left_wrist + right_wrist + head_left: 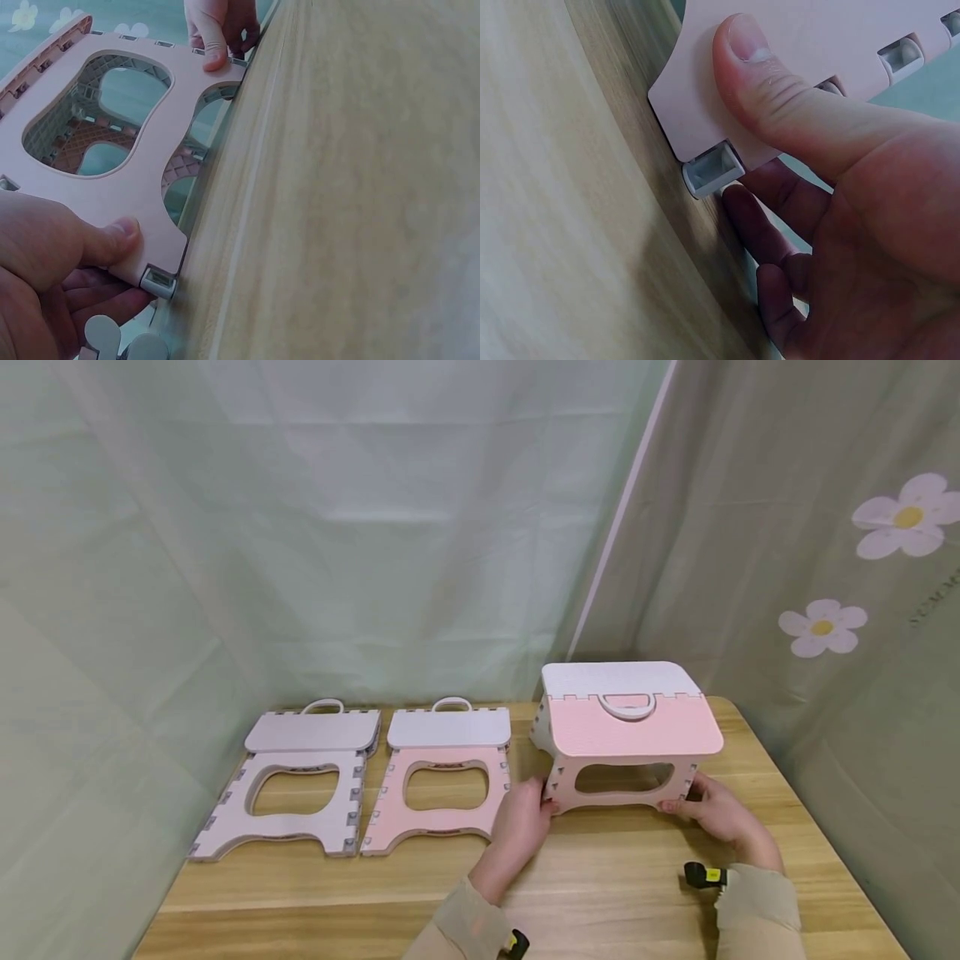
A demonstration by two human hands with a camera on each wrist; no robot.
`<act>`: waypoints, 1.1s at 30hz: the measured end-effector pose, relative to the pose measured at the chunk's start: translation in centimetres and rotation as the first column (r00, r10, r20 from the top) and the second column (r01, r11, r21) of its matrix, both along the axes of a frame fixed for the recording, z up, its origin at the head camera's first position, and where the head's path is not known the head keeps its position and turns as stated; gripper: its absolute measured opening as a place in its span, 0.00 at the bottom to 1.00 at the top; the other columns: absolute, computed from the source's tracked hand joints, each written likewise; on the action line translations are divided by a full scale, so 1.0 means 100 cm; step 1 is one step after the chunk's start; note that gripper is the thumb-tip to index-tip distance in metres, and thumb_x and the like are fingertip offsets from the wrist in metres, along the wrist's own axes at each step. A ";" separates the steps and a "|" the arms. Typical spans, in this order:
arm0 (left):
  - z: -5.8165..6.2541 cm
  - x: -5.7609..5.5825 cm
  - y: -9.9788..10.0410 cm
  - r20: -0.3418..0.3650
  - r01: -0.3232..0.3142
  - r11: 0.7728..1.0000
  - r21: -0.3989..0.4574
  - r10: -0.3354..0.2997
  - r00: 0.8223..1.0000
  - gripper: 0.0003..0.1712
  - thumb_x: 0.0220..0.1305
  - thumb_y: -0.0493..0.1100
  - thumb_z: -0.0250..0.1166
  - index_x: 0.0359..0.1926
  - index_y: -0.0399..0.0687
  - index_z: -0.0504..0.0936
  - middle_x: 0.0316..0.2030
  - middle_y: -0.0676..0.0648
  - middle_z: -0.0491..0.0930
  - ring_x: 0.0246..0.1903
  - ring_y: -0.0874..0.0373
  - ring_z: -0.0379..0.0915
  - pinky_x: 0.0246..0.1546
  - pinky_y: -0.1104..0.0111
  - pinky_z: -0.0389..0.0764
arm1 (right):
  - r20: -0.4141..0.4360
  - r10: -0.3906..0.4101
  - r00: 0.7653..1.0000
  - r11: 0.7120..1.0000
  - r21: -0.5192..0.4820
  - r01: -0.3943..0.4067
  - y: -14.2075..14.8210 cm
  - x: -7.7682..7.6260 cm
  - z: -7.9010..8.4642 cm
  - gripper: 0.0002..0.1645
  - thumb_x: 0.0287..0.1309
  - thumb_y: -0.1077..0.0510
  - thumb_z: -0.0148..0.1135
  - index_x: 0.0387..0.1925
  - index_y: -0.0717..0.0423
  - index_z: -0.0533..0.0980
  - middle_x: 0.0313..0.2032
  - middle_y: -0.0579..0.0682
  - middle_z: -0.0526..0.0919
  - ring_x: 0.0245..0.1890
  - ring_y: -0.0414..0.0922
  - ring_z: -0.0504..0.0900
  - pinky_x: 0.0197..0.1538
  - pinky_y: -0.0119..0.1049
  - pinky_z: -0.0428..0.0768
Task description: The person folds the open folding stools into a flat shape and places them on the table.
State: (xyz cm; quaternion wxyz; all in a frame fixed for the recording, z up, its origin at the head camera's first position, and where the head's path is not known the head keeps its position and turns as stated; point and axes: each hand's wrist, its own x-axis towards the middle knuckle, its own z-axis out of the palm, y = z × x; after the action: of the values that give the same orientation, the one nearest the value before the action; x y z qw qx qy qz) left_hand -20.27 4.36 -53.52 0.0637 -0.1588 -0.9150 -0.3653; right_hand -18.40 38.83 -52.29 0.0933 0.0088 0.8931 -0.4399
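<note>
An unfolded pink-and-white folding stool (645, 735) stands upright at the back right of the table, its white carry handle (630, 713) lying on the seat. My left hand (519, 822) grips the bottom of its near left leg, thumb on the pink front face and fingers behind. At the near right leg, my right hand (722, 814) holds the lower corner in the same way. The right wrist view shows that thumb (761, 82) pressed flat on the pink panel, with fingers curled behind the edge. In the left wrist view, both hands hold the pink leg panel (150, 202).
Left of the stool, a flattened pink-and-white folding stool (378, 814) lies on the wooden table (600, 893). Beside it lies a flattened white one (232, 814) with grey hinges. A pale green curtain (420, 543) hangs close behind, and a flowered one (840, 710) borders the right edge.
</note>
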 end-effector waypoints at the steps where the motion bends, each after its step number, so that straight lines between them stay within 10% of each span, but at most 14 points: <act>1: 0.001 0.001 0.000 0.000 0.001 1.000 0.003 -0.001 1.000 0.11 0.63 0.39 0.79 0.35 0.43 0.83 0.31 0.45 0.85 0.32 0.47 0.85 0.30 0.57 0.80 | 0.000 0.001 1.000 1.000 0.001 -0.001 0.000 0.000 0.000 0.38 0.69 0.48 0.74 0.70 0.63 0.71 0.60 0.60 0.79 0.56 0.57 0.73 0.58 0.51 0.72; 33: 0.002 0.001 -0.001 0.016 0.002 1.000 -0.029 -0.001 1.000 0.10 0.64 0.38 0.78 0.37 0.43 0.83 0.32 0.44 0.86 0.33 0.48 0.85 0.31 0.57 0.81 | -0.017 0.014 1.000 0.999 0.029 -0.013 -0.002 0.001 0.001 0.37 0.66 0.50 0.76 0.68 0.63 0.73 0.59 0.60 0.81 0.55 0.56 0.75 0.59 0.54 0.72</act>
State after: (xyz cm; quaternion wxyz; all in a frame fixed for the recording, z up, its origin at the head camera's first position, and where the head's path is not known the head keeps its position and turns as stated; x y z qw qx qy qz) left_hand -20.15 4.31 -53.35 0.0538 -0.1574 -0.9207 -0.3531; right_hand -18.30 38.64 -52.22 0.0885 0.0005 0.9003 -0.4262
